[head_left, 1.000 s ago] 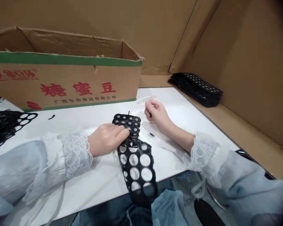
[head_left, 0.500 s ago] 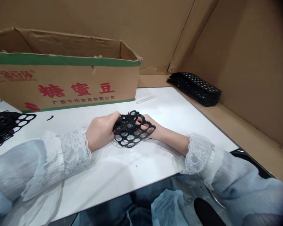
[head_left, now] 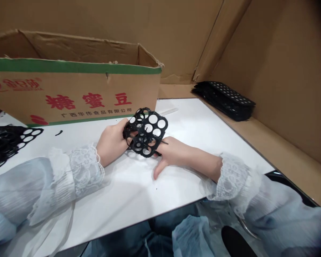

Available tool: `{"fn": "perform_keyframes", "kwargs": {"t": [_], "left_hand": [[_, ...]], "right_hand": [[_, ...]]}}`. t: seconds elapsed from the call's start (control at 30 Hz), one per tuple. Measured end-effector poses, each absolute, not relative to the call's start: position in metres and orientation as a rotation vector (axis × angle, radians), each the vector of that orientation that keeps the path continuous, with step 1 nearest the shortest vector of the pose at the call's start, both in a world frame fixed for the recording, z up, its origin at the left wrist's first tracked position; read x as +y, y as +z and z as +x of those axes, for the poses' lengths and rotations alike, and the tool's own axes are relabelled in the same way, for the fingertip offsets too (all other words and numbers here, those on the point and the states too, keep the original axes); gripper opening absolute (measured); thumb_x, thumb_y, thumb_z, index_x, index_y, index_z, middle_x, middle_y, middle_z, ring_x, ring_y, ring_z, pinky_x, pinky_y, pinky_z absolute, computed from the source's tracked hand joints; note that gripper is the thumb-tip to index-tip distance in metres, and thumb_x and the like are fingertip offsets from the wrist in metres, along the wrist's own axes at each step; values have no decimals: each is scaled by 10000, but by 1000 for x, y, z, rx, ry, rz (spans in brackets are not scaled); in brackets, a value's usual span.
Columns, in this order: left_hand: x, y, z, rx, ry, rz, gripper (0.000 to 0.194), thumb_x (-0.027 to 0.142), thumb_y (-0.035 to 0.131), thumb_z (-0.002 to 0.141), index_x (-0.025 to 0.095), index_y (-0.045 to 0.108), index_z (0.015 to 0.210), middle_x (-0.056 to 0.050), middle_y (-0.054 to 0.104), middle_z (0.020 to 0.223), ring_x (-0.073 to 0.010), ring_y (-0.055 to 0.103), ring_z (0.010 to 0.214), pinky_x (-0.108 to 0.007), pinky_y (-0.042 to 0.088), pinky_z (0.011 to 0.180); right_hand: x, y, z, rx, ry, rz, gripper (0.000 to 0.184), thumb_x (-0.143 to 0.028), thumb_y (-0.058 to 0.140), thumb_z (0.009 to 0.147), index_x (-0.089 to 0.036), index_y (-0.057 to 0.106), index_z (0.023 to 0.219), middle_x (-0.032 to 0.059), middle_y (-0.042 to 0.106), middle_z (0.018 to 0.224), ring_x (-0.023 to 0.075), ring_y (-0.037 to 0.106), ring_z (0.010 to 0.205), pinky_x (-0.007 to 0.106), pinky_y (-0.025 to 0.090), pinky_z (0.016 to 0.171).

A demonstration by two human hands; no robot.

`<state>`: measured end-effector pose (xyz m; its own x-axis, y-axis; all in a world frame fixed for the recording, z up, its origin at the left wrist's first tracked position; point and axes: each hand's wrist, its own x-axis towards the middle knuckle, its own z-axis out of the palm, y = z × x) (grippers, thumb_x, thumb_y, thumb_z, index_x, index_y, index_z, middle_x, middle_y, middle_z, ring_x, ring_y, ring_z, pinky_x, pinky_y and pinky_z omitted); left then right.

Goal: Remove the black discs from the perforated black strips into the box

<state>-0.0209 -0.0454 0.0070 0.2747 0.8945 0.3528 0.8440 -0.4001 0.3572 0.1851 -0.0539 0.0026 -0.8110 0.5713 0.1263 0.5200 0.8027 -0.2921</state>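
Note:
Above the white tabletop, near its middle, hangs a crumpled black sheet point(head_left: 154, 126) full of round holes, bent over on itself. My left hand point(head_left: 112, 142) is closed around its left edge, with the fingertips hidden behind it. On the other side, my right hand point(head_left: 173, 151) touches the lower right of the sheet. Its thumb sticks out toward me, apart from the other fingers, which are partly covered by the sheet. Thin black strips show beside the right fingers.
Behind my hands stands an open cardboard box point(head_left: 96, 84) with green edges and red lettering. Black perforated sheets point(head_left: 5, 142) are heaped at the left; a stack of black dotted sheets point(head_left: 224, 101) lies at the right. A clear stick point(head_left: 171, 111) rests near the box.
The sheet has moved up and flipped, its holed flap now standing toward the box. My right hand's thumb has come away from the sheet and spread outward. The left hand keeps its grip.

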Motion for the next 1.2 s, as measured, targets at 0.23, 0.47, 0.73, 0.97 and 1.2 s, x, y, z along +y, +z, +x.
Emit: {"fn": "perform_keyframes", "kwargs": {"t": [0.23,0.47,0.73,0.97,1.2], "left_hand": [[-43,6,-22,1645,801,2424,247,185,401,654,181,504,879,-19,614,759,-181,548,663,-248,376,598],[-45,6,-22,1583,841,2432,257,165,400,629,182,501,865,-4,571,671,-154,509,598,-228,352,551],[-44,7,-21,1528,852,2403,159,191,406,654,176,486,791,1,550,650,-141,482,587,-225,335,533],[-42,7,-22,1524,815,2417,111,212,415,679,177,471,769,-3,540,636,-140,484,574,-225,330,531],[-47,6,-21,1160,709,2662,128,257,417,757,174,472,836,-8,566,672,-140,523,600,-216,351,544]], "right_hand": [[-47,-4,185,-2692,94,-1019,259,-338,416,849,-158,601,859,61,637,863,136,566,695,245,366,610],[-49,7,194,-2599,79,-1144,263,-284,368,868,-150,595,872,55,646,828,126,570,698,226,336,600],[-69,9,208,-2777,-104,-1441,467,-608,425,753,-155,519,822,59,579,775,145,514,605,243,258,530],[-71,-1,207,-2536,-286,-1674,318,-352,281,898,-163,529,835,55,568,853,122,527,590,252,257,529],[-69,-1,207,-2421,-199,-1751,284,-354,363,859,-175,539,728,29,603,716,136,530,602,247,269,537]]}}
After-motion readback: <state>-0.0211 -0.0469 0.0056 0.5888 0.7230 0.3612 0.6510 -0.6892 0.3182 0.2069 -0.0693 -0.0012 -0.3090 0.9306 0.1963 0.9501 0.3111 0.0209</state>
